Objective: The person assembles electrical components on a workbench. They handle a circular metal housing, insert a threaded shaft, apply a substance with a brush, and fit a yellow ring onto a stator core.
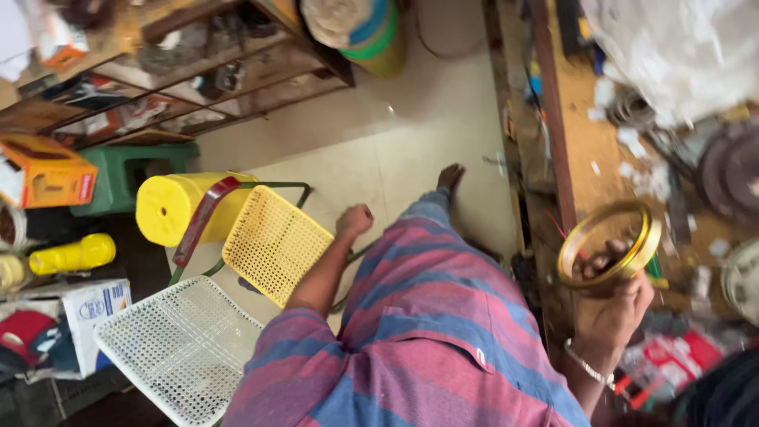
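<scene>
Cluttered workshop; gold ring (609,243) upright in right hand (610,316)

There is only one view, from a camera on the person's head. It looks steeply down and is tilted, so the floor (395,158) runs at a slant. It is close to the person's own body, which fills the lower middle. The shelf (182,71) is at the upper left and the cluttered surface (601,150) at the right.
</scene>
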